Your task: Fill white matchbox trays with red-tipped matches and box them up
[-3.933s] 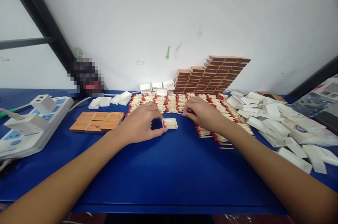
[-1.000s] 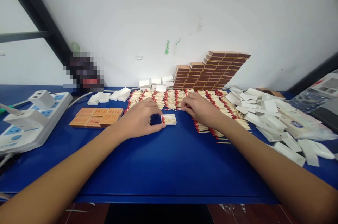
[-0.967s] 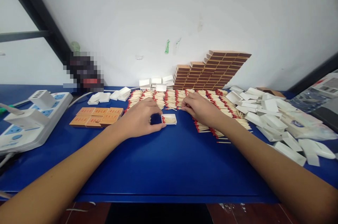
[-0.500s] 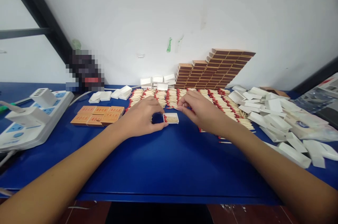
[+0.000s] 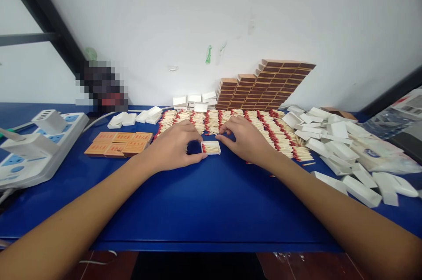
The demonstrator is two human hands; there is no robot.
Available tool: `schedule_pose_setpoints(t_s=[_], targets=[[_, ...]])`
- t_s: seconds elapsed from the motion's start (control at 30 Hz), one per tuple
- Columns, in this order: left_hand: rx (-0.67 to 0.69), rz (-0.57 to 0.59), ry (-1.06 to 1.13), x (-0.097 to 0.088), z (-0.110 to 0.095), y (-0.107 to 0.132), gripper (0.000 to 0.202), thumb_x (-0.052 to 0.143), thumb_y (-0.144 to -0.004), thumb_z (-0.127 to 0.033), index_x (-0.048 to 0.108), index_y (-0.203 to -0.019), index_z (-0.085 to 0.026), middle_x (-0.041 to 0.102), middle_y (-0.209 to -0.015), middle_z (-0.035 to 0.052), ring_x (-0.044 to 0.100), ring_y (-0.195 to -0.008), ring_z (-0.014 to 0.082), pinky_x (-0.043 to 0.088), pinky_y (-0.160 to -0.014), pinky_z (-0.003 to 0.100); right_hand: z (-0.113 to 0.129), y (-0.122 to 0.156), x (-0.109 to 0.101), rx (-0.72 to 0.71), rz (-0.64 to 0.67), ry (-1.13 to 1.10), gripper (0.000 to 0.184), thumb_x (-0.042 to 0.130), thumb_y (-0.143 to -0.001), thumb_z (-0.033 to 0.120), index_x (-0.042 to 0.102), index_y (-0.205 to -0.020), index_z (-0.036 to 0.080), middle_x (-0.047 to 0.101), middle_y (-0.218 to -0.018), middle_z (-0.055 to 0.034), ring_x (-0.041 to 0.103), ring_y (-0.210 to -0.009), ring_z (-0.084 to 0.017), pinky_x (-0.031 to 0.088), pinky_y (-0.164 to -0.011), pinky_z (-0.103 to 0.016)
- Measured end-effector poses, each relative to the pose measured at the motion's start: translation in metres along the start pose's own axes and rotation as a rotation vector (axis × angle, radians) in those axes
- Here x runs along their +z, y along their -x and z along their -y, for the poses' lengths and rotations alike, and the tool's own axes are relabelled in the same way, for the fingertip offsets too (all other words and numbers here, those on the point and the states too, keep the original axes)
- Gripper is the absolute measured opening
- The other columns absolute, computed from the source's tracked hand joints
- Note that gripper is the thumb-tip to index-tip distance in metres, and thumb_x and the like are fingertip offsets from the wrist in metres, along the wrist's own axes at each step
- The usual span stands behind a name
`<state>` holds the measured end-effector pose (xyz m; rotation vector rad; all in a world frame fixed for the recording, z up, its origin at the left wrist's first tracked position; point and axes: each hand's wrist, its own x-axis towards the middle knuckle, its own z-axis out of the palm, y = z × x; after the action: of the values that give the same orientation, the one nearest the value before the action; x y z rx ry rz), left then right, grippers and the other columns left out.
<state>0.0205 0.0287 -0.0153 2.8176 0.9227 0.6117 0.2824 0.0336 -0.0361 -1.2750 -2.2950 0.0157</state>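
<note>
The two hands are apart, just either side of a white tray (image 5: 214,154) on the blue tabletop (image 5: 204,209). The left hand (image 5: 178,146) is clamped on the tray's near-side corner with the thumb and on its far side with the fingers, seemingly to keep so light a thing from sliding while its open top faces up; the red-headed matches (image 5: 211,149) inside lie lengthwise, heads toward this hand. The right hand (image 5: 242,139) is just beyond the tray's right end, thumb and forefinger curled close together. A single match (image 5: 211,134) ends at those fingertips; whether it is pinched or merely touched, I cannot tell. Beyond both hands, the loose matches (image 5: 212,118) lie in rows, probably so that they are within short reach. Orange matchboxes (image 5: 120,143) sit flat together left of the left hand, apparently set out of the way, and stray white trays (image 5: 339,130) are heaped right of the right hand. Compared with one second ago, the right hand is nearer the tray, and its forearm hides most of a stray match visible then; the left hand's grip looks the same.
</note>
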Motion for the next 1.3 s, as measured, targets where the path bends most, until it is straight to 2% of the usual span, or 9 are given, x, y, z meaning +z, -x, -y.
schedule_pose_setpoints(t_s=[0.1,0.17,0.43,0.6,0.7,1.0,1.13,1.3], targets=[[-0.003,0.013,-0.004,0.0,0.0,0.0,0.026,0.075,-0.095,-0.042,0.078,-0.106,-0.019,0.074,-0.099,0.0078,0.065,-0.103,0.0275,0.052,-0.093,0.043,-0.004,-0.005,0.009,0.054,0.04,0.008,0.017,0.067,-0.1,0.031,0.061,-0.086,0.023,0.066,-0.091,-0.0081,0.06,-0.094,-0.027,0.046,-0.083,-0.04],[-0.001,0.013,-0.002,0.0,0.001,0.0,0.027,0.075,-0.095,-0.044,0.078,-0.105,-0.019,0.073,-0.099,0.0081,0.065,-0.102,0.0274,0.052,-0.093,0.043,-0.004,-0.007,0.011,0.042,0.057,0.017,0.017,0.062,-0.102,0.027,0.059,-0.086,0.023,0.066,-0.091,-0.0084,0.06,-0.094,-0.027,0.046,-0.084,-0.04],[0.005,0.004,-0.012,0.0,0.003,0.001,0.028,0.074,-0.096,-0.045,0.078,-0.105,-0.019,0.073,-0.098,0.0088,0.065,-0.102,0.0278,0.052,-0.094,0.044,-0.011,-0.005,-0.001,-0.046,0.133,-0.023,0.017,0.056,-0.105,0.025,0.058,-0.088,0.023,0.065,-0.097,-0.01,0.057,-0.1,-0.028,0.045,-0.086,-0.04],[-0.001,0.013,-0.009,0.0,0.0,0.0,0.029,0.076,-0.095,-0.046,0.078,-0.105,-0.018,0.072,-0.099,0.0087,0.065,-0.104,0.0283,0.052,-0.097,0.044,-0.011,-0.008,0.003,-0.029,0.143,-0.015,0.009,0.057,-0.105,0.024,0.061,-0.097,0.023,0.065,-0.103,-0.0104,0.057,-0.104,-0.029,0.046,-0.089,-0.04],[-0.013,0.024,-0.008,0.0,-0.001,0.0,0.03,0.077,-0.094,-0.045,0.078,-0.106,-0.017,0.073,-0.1,0.0089,0.065,-0.105,0.0285,0.052,-0.097,0.045,-0.011,-0.01,0.006,-0.049,0.165,-0.011,0.012,0.054,-0.106,0.024,0.062,-0.097,0.023,0.066,-0.105,-0.0108,0.057,-0.105,-0.029,0.046,-0.092,-0.041],[-0.017,0.028,-0.001,0.0,-0.001,0.001,0.031,0.077,-0.095,-0.045,0.079,-0.108,-0.017,0.073,-0.102,0.0093,0.066,-0.105,0.0286,0.053,-0.096,0.045,-0.012,-0.012,0.007,-0.054,0.161,-0.021,0.014,0.053,-0.107,0.024,0.063,-0.098,0.022,0.065,-0.104,-0.0109,0.057,-0.104,-0.029,0.045,-0.09,-0.04],[-0.019,0.032,-0.005,-0.001,-0.002,0.0,0.028,0.077,-0.095,-0.042,0.079,-0.106,-0.016,0.073,-0.1,0.0088,0.066,-0.102,0.0277,0.052,-0.094,0.043,-0.012,-0.012,0.008,-0.061,0.138,-0.028,0.011,0.054,-0.107,0.025,0.064,-0.103,0.021,0.064,-0.106,-0.0113,0.057,-0.104,-0.029,0.045,-0.091,-0.04],[-0.016,0.035,0.0,-0.002,-0.003,0.0,0.026,0.076,-0.095,-0.041,0.079,-0.106,-0.018,0.073,-0.1,0.0084,0.066,-0.102,0.0268,0.052,-0.093,0.042,-0.014,-0.012,0.01,-0.07,0.146,-0.042,0.015,0.052,-0.106,0.022,0.064,-0.097,0.022,0.064,-0.103,-0.0106,0.057,-0.103,-0.028,0.045,-0.088,-0.039]])
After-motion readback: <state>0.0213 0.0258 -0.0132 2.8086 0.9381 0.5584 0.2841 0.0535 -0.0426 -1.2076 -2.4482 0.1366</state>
